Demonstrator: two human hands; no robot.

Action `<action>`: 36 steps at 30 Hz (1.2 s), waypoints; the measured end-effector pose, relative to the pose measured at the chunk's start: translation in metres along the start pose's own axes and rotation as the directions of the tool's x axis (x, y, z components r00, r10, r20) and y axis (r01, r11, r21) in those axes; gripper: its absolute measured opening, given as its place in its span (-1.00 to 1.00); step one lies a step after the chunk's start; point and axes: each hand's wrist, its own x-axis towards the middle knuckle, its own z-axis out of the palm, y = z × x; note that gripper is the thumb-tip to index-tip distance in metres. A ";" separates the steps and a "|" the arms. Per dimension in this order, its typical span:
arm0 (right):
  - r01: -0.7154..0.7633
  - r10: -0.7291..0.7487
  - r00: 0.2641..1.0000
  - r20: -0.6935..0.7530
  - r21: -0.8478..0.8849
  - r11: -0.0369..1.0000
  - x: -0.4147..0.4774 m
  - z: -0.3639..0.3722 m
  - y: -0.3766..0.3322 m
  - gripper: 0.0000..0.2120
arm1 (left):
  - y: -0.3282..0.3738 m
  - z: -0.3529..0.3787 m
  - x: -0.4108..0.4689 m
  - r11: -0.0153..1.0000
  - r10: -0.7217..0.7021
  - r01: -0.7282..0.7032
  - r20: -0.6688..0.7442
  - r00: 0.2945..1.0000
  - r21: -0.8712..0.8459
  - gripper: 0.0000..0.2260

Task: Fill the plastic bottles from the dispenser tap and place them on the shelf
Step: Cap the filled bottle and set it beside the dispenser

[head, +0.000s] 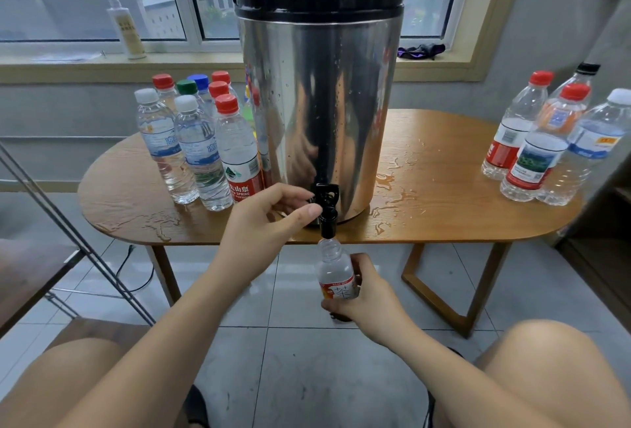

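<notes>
Wooden table (pixel 444 188), wet with spills, carries the steel dispenser (pixel 321 103) in front of a window. Left hand (pixel 273 219) pinches the black tap (pixel 326 202) low on the dispenser's front, thumb and forefinger curled on it. Right hand (pixel 368 294) grips the uncapped plastic bottle (pixel 333 267) upright, its mouth just under the tap. Left bottle group (pixel 201 140) and right bottle group (pixel 543 140), all capped, flank the dispenser.
</notes>
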 end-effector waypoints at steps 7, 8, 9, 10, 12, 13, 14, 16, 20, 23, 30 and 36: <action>0.004 -0.004 1.000 -0.007 0.020 1.000 0.000 0.000 0.000 -0.34 | 0.012 0.018 0.009 0.996 -0.019 0.015 -0.048 0.999 -0.084 -0.85; 0.006 -0.005 1.000 -0.007 0.022 1.000 0.001 0.000 0.001 -0.34 | 0.012 0.020 0.010 0.996 -0.028 0.022 -0.057 0.998 -0.091 -0.84; 0.004 -0.004 1.000 -0.008 0.026 1.000 0.001 0.000 0.001 -0.34 | 0.013 0.021 0.011 0.995 -0.039 0.033 -0.066 0.997 -0.097 -0.82; 0.004 -0.003 1.000 -0.009 0.030 1.000 0.002 -0.001 0.002 -0.34 | 0.015 0.022 0.012 0.994 -0.052 0.045 -0.072 0.996 -0.103 -0.80; 0.004 -0.004 1.000 -0.012 0.030 1.000 0.003 0.000 0.002 -0.33 | 0.018 0.024 0.015 0.990 -0.084 0.075 -0.078 0.993 -0.117 -0.76; 0.006 -0.006 1.000 -0.014 0.021 1.000 0.003 -0.001 0.003 -0.33 | 0.019 0.024 0.018 0.989 -0.097 0.087 -0.081 0.992 -0.119 -0.74; 0.008 -0.008 1.000 -0.017 0.006 1.000 0.004 -0.001 0.004 -0.32 | 0.020 0.024 0.020 0.989 -0.108 0.098 -0.086 0.990 -0.114 -0.73; 0.006 -0.006 1.000 -0.017 0.004 1.000 0.003 -0.001 0.003 -0.33 | 0.022 0.025 0.024 0.987 -0.132 0.121 -0.098 0.986 -0.104 -0.72; -0.006 0.006 1.000 0.002 0.032 0.999 0.002 -0.002 0.002 -0.34 | 0.023 0.027 0.029 0.978 -0.192 0.181 -0.113 0.975 -0.100 -0.66; -0.006 0.006 1.000 -0.002 0.010 1.000 0.002 -0.002 0.002 -0.33 | 0.023 0.027 0.031 0.970 -0.236 0.225 -0.119 0.964 -0.095 -0.60; 0.001 -0.001 1.000 0.000 0.009 1.000 0.002 0.000 0.002 -0.33 | 0.020 0.027 0.033 0.955 -0.293 0.285 -0.120 0.948 -0.082 -0.59; -0.009 0.009 1.000 0.014 0.013 1.000 0.003 0.000 0.003 -0.33 | 0.019 0.028 0.032 0.956 -0.290 0.283 -0.108 0.951 -0.076 -0.56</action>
